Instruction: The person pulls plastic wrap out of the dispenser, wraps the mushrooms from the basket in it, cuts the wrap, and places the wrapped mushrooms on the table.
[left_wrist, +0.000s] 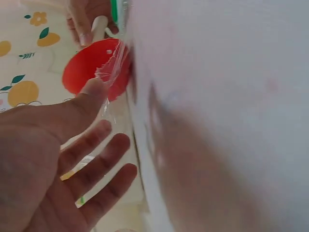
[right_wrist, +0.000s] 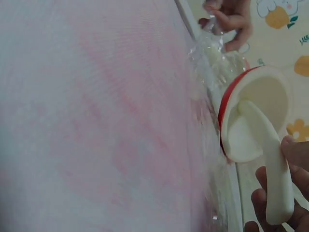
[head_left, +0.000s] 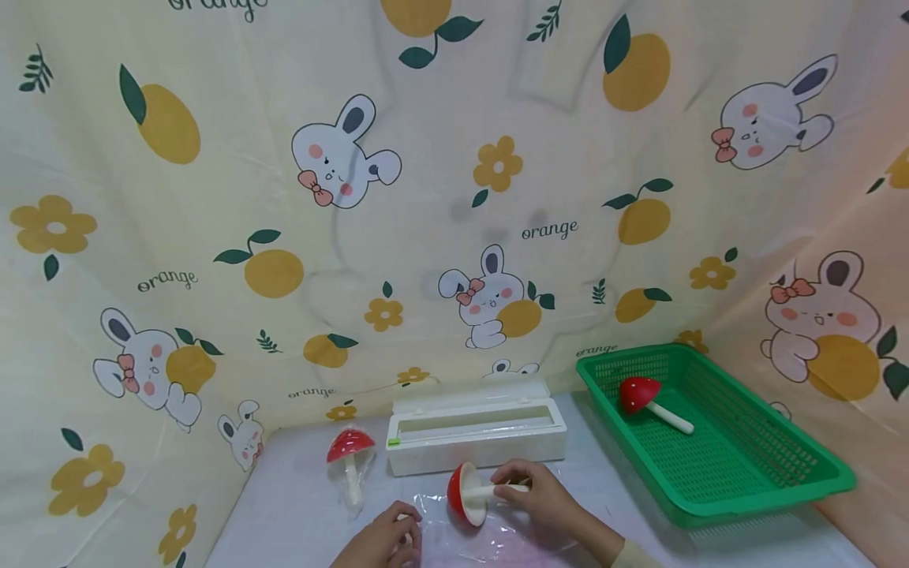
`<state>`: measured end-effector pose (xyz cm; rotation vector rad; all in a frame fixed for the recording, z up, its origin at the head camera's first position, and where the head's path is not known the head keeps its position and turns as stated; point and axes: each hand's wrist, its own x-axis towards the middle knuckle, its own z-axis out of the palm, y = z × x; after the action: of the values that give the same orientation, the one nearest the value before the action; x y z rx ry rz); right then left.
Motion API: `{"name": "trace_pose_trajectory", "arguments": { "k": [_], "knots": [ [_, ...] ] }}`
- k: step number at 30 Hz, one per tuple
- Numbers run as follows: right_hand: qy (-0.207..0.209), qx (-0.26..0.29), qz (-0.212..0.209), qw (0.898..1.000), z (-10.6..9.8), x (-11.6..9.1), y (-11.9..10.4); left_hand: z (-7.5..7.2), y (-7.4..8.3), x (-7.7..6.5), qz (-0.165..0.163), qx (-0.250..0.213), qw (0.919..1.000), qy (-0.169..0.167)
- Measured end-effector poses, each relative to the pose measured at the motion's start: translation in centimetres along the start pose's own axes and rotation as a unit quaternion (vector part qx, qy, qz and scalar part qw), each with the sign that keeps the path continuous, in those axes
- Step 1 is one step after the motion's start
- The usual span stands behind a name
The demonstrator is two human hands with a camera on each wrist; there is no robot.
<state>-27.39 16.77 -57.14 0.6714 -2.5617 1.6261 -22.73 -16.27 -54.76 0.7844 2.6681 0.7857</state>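
Note:
A toy mushroom (head_left: 466, 495) with a red cap and a pale stem lies tipped on its side over clear plastic film (head_left: 443, 544). My right hand (head_left: 536, 493) grips its stem; the right wrist view shows thumb and fingers around the pale stem (right_wrist: 270, 159), with the hollow underside of the cap facing the hand. At the film's left edge is my left hand (head_left: 387, 536). In the left wrist view its thumb (left_wrist: 91, 92) pinches the film edge in front of the red cap (left_wrist: 87, 67), while the other fingers are spread loosely.
A white film dispenser box (head_left: 476, 454) with a raised lid stands behind the hands. To its left lies another red mushroom (head_left: 350, 446) wrapped in film. A green basket (head_left: 753, 505) on the right holds a third mushroom (head_left: 639, 394). Patterned cloth hangs behind.

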Motion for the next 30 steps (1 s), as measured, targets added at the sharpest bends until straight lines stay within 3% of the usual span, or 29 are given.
{"name": "trace_pose_trajectory", "arguments": {
  "k": [6, 11, 18, 22, 25, 30],
  "knots": [
    [-0.001, 0.001, -0.008, 1.000, -0.1, 0.1, -0.3, -0.9, 1.5, -0.3, 0.035, 0.034, 0.9941, 0.097],
    [-0.005, 0.005, 0.004, 1.000, -0.4, 0.1, -0.8, -1.2, 2.9, 0.4, 0.007, 0.037, 0.9870, 0.156],
    [0.000, 0.004, 0.006, 1.000, -0.5, 0.2, -1.1, -0.8, 3.9, 2.1, -0.025, -0.032, 0.9855, 0.165],
    [0.002, -0.005, 0.010, 1.000, -0.8, 0.0, -1.3, -0.2, 4.0, 3.0, -0.027, -0.078, 0.9796, 0.183],
    [0.013, -0.021, 0.012, 1.000, -1.2, -0.3, -1.3, 0.3, 3.9, 3.6, -0.012, -0.085, 0.9757, 0.202],
    [0.064, -0.040, 0.008, 0.997, -2.0, -1.2, -1.3, 0.6, 4.0, 4.0, 0.001, -0.083, 0.9727, 0.217]
  ]
}}
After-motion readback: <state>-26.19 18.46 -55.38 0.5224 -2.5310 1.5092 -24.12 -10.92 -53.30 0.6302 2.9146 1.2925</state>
